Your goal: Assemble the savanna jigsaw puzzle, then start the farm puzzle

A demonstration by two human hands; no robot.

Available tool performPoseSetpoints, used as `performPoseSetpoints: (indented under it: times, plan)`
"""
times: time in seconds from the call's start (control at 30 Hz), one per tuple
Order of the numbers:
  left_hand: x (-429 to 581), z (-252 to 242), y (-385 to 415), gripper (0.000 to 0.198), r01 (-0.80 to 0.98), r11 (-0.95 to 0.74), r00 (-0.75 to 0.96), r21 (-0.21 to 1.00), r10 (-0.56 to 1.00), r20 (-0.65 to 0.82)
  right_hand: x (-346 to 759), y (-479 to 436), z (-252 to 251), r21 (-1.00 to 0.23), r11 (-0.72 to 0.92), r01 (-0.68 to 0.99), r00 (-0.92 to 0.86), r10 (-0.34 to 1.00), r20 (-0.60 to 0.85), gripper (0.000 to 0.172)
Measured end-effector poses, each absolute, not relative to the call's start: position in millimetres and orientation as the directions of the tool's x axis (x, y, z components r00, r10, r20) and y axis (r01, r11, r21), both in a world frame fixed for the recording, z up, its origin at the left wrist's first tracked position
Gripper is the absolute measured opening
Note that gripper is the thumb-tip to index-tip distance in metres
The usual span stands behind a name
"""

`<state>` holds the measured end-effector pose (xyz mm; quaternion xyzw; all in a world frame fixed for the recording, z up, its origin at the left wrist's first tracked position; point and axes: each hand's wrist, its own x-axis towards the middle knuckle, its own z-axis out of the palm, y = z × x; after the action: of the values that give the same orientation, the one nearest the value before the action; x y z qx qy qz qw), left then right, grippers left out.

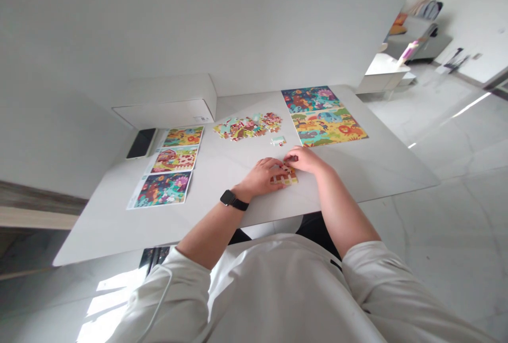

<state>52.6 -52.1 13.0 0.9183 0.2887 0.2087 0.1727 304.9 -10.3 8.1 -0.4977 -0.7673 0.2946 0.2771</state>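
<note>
Stretching out beneath the other things, a pale worktop [384,173] carries them all, with clock hours read outward from the person's two hands. At ten o'clock a white box [162,113] stands by the far edge. A picture panel [325,115] lies at one o'clock, a dark-blue scene above a yellow one with animals. At nine o'clock is a printed sheet [166,165] with three pictures in a column. Loose puzzle pieces [248,127] are heaped at eleven. The left hand [262,176] lies across the small puzzle section, and the right hand [299,159] bends its fingers together over the top edge; they are close to each other, and whether either grips anything cannot be told. Between nine and ten rests a dark-screened phone [142,143], just beside the sheet. The puzzle section [286,179], brown and yellow with pale fence shapes, sits flat on the worktop's near side. A black watch [229,198] circles the left wrist. Smallest, a few light-green pieces [278,141] lie apart at twelve o'clock.
</note>
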Motion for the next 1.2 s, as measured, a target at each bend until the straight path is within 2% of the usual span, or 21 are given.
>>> performPoseSetpoints:
  times: [0.13,0.43,0.67,0.8,0.87,1.0,1.2]
  plan:
    - [52.8,12.9,-51.7,0.041,0.464,-0.765,0.744,0.447,0.610,0.272,304.3,-10.5,8.8,-0.674,0.376,0.636,-0.384,0.912,0.146,0.012]
    - [52.2,13.7,-51.2,0.050,0.481,-0.760,0.744,0.437,0.617,0.255,307.4,-9.0,3.7,-0.675,0.372,0.637,-0.337,0.922,0.190,0.017]
    - [52.1,15.8,-53.7,0.056,0.531,-0.751,0.744,0.392,0.635,0.208,307.2,-11.4,6.7,-0.569,0.409,0.713,-0.365,0.910,0.196,0.017]
    - [51.9,14.9,-54.4,0.064,0.540,-0.755,0.742,0.372,0.636,0.214,309.3,-12.3,6.5,-0.552,0.440,0.708,-0.409,0.893,0.188,0.020]
    - [51.9,13.8,-54.5,0.060,0.514,-0.771,0.750,0.375,0.617,0.239,308.6,-12.4,4.8,-0.546,0.436,0.715,-0.398,0.897,0.193,0.019]
    - [52.9,12.4,-54.2,0.039,0.472,-0.792,0.768,0.387,0.585,0.260,302.0,-11.6,1.1,-0.537,0.408,0.739,-0.337,0.913,0.229,0.018]
    - [52.6,14.6,-54.8,0.034,0.426,-0.824,0.803,0.373,0.534,0.264,292.9,-10.8,0.8,-0.534,0.415,0.737,-0.316,0.909,0.272,0.013]
